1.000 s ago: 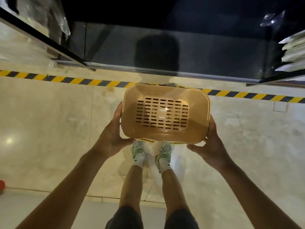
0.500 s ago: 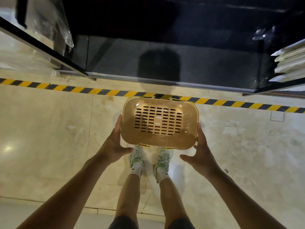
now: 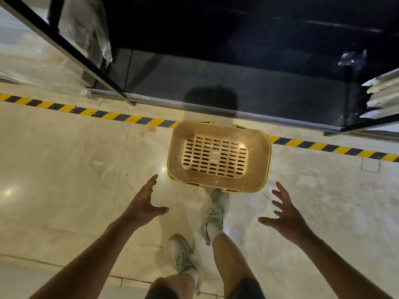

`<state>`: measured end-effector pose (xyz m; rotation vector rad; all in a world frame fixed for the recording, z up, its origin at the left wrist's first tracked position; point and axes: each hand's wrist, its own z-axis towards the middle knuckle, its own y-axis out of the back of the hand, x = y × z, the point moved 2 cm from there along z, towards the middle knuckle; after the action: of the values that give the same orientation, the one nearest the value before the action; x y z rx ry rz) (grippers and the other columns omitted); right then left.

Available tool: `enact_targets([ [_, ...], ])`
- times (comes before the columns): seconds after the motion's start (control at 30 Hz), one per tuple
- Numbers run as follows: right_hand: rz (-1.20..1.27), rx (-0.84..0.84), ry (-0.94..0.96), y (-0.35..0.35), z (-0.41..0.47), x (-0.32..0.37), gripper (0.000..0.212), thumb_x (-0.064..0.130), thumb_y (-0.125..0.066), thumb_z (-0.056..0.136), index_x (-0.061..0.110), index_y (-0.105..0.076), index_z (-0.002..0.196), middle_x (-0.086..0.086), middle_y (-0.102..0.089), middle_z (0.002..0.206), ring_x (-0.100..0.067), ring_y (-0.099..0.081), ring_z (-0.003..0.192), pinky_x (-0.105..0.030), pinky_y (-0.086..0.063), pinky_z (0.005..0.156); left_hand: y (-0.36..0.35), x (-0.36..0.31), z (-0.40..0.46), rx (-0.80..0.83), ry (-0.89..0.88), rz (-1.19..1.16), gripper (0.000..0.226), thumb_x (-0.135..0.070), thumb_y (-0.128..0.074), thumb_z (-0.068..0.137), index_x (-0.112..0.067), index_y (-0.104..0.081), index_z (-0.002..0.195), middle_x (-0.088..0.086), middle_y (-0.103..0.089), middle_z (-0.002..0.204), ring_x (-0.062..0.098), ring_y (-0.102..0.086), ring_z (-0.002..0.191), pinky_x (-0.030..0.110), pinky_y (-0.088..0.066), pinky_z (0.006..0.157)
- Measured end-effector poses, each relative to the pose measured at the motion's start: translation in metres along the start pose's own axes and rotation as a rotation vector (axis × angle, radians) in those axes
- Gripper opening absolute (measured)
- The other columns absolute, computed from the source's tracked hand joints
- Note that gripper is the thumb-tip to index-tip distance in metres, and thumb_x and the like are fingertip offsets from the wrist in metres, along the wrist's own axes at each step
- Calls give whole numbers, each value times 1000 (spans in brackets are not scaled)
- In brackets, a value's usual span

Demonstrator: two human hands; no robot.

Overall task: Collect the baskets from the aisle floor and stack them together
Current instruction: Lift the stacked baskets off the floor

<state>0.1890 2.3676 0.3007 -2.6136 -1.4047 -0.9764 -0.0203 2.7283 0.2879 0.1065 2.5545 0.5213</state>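
Note:
A tan plastic basket [image 3: 219, 156] with a slotted bottom sits on the pale marble floor, straddling the yellow-and-black striped tape. Yellow edges peek out beneath its rim, so it seems to rest on something yellow; I cannot tell what. My left hand [image 3: 145, 202] hovers open below and left of the basket, fingers spread, not touching it. My right hand [image 3: 284, 214] is open below and right of it, also apart from it.
Striped hazard tape [image 3: 90, 112] runs across the floor. Beyond it lies a dark floor area [image 3: 237, 83] bounded by black shelf frames: one at left [image 3: 71, 50] with plastic-wrapped goods, one at right [image 3: 382, 93] holding flat white packs. My feet [image 3: 217, 209] stand just below the basket.
Both hands held the basket's sides and lowered it; now they have let go and pulled back, and the basket rests on the floor. One foot has stepped back.

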Motion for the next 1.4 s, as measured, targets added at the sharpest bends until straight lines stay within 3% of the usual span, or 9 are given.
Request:
enact_targets([
  [0.33,-22,2,20,-61,87,-57,112,7,-92,69,26,-23,155,-2,-34,160,-29,-37,146,-53,-39,116,-67,84,100,17,-156,18,124,-25,-94,72,-29,-10,163,-2,-21,168,21,-25,153,37,-30,121],
  [0.5,-43,-82,58,-96,170,-92,94,4,-92,67,13,-44,147,-7,-46,153,-29,-42,142,-46,-39,114,-86,111,190,-40,-309,-40,121,-6,-96,64,-11,-21,159,11,-33,160,30,-34,147,42,-34,120],
  [0.6,-30,-133,127,-116,217,-110,91,2,-93,66,9,-47,145,-5,-51,147,-25,-46,135,-43,-39,115,-101,126,248,-31,-432,-56,120,-5,-96,63,-2,-21,157,14,-35,157,17,-36,145,11,-40,106],
  [0.67,-19,-197,169,-125,243,-124,75,2,-93,66,9,-59,132,-6,-60,136,-22,-53,125,-38,-44,109,-117,135,279,-51,-583,-69,124,-14,-99,61,-5,-21,157,4,-33,157,-7,-30,141,-2,-27,105],
  [0.8,-76,-272,208,-137,282,-148,40,15,-98,61,28,-64,79,22,-70,82,9,-62,85,-7,-46,72,-151,148,319,-152,-670,-155,117,-43,-96,62,-11,-29,153,-13,-47,147,3,-45,135,15,-39,110],
  [0.9,-71,-279,272,-147,298,-155,46,18,-98,60,19,-71,98,13,-73,92,4,-66,89,-18,-49,83,-161,154,339,-198,-736,-187,106,-50,-95,64,-19,-37,148,-8,-57,139,15,-58,127,30,-52,102],
  [1.0,-46,-291,336,-152,297,-157,70,14,-97,61,8,-62,122,-5,-70,114,-23,-64,111,-40,-50,101,-160,155,344,-218,-782,-183,109,-46,-95,67,-26,-31,153,-13,-56,141,11,-57,128,21,-53,97],
  [1.13,-66,-251,369,-153,281,-156,87,11,-96,64,31,-41,129,21,-55,119,-17,-51,124,-36,-43,105,-150,151,323,-221,-804,-153,106,-65,-89,61,-56,-25,144,-38,-50,135,-14,-51,123,3,-47,85],
  [1.4,-49,-211,384,-141,262,-156,113,8,-94,65,14,-21,150,-1,-40,142,-19,-43,130,-41,-37,114,-137,134,306,-241,-894,-95,102,-41,-94,66,-54,-27,141,-41,-50,132,-17,-50,121,-1,-45,83],
])
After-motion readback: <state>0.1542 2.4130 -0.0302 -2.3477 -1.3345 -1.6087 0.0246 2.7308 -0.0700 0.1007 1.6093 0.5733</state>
